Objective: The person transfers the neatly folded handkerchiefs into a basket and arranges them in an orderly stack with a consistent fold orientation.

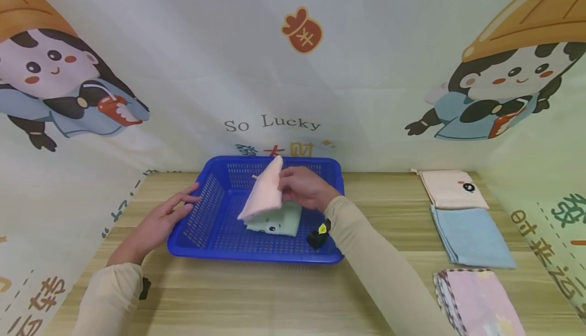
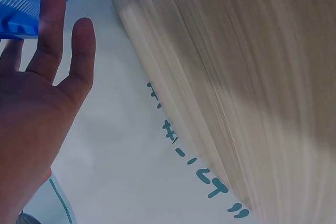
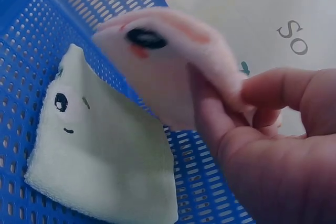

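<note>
A folded pink towel (image 1: 264, 191) is pinched at one edge between the thumb and fingers of my right hand (image 1: 303, 186). It is held tilted over a blue plastic basket (image 1: 256, 258); in the right wrist view an embroidered dark eye shows on the pink towel (image 3: 163, 85). Below it on the basket floor lies a folded pale green towel (image 3: 105, 145) with a small stitched face, partly covered by the pink one in the head view. My left hand (image 1: 160, 224) rests with extended fingers at the basket's left rim.
Along the table's right side lie a folded cream towel (image 1: 450, 189) with a stitched face, a folded blue towel (image 1: 476, 236) and a pink patterned cloth (image 1: 482, 300) with a checked edge. A printed curtain (image 1: 366, 91) hangs right behind the basket and along both sides of the wooden table (image 1: 238, 300).
</note>
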Demonstrator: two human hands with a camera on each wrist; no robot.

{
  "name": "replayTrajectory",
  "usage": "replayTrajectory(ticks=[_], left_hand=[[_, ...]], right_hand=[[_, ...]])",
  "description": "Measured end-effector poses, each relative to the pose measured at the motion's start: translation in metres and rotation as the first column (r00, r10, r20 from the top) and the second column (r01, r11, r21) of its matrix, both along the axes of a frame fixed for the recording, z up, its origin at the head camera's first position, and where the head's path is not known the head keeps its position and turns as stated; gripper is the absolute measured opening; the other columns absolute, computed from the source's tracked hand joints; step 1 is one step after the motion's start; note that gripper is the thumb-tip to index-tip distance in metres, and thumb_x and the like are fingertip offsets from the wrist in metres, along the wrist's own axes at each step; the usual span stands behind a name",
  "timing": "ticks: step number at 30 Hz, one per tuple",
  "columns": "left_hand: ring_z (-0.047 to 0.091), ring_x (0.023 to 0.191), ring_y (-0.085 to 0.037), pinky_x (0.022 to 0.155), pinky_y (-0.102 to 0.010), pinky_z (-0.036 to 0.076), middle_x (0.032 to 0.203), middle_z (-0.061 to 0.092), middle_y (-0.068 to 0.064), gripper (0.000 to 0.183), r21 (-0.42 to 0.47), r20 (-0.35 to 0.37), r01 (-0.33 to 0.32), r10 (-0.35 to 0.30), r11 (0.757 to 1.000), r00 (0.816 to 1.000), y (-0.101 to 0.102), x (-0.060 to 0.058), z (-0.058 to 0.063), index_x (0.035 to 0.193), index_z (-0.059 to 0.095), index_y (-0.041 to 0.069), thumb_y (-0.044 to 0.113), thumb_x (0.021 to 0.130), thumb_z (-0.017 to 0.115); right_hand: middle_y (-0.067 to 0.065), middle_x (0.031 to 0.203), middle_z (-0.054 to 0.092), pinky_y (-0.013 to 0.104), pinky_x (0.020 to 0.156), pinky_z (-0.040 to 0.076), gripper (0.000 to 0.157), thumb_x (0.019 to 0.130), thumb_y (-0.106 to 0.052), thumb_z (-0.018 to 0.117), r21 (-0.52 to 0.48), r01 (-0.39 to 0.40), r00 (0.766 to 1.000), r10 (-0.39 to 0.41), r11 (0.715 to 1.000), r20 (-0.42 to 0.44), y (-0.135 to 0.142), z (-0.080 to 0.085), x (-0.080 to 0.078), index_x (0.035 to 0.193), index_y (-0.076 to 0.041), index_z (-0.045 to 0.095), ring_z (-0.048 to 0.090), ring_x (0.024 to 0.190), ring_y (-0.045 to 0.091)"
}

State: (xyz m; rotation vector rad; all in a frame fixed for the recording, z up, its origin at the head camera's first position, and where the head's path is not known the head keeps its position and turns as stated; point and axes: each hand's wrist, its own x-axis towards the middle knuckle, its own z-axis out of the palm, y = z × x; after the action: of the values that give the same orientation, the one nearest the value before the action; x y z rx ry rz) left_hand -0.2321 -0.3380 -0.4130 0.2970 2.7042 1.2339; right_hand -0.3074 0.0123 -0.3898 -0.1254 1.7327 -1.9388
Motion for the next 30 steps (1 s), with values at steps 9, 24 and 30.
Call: replayTrajectory(ticks=[9, 24, 30], left_hand=[[0.006, 0.159, -0.044, 0.117, -0.076, 0.017, 0.173, 0.015, 0.004, 0.047, 0.005, -0.003, 0.007, -0.007, 1.000, 1.000, -0.001, 0.000, 0.000, 0.144, 0.052, 0.014, 0.043, 0.111, 0.038], [0.006, 0.159, -0.044, 0.117, -0.075, 0.016, 0.173, 0.017, 0.003, 0.045, 0.008, 0.010, -0.007, 0.007, 1.000, 1.000, 0.003, 0.001, 0.000, 0.142, 0.054, 0.014, 0.043, 0.110, 0.039], [0.006, 0.159, -0.044, 0.118, -0.075, 0.016, 0.173, 0.017, 0.003, 0.044, 0.003, -0.005, -0.003, 0.003, 1.000, 1.000, 0.001, 0.001, 0.003, 0.142, 0.054, 0.013, 0.041, 0.111, 0.039]], right_hand=[[0.025, 0.145, 0.046, 0.050, 0.114, 0.046, 0.060, 0.093, 0.016, 0.045, 0.014, 0.003, 0.995, -0.004, 1.000, 0.100, 0.000, -0.001, 0.001, 0.151, 0.008, 0.034, 0.055, 0.121, 0.030], [0.025, 0.147, 0.046, 0.049, 0.108, 0.051, 0.058, 0.092, 0.012, 0.048, 0.231, -0.012, 0.999, 0.003, 0.973, 0.041, 0.009, 0.001, 0.011, 0.149, 0.011, 0.037, 0.058, 0.116, 0.029], [0.023, 0.146, 0.049, 0.047, 0.106, 0.053, 0.055, 0.094, 0.009, 0.051, 0.300, -0.024, 0.999, 0.014, 0.954, 0.035, 0.016, 0.002, 0.013, 0.149, 0.011, 0.040, 0.060, 0.106, 0.025]])
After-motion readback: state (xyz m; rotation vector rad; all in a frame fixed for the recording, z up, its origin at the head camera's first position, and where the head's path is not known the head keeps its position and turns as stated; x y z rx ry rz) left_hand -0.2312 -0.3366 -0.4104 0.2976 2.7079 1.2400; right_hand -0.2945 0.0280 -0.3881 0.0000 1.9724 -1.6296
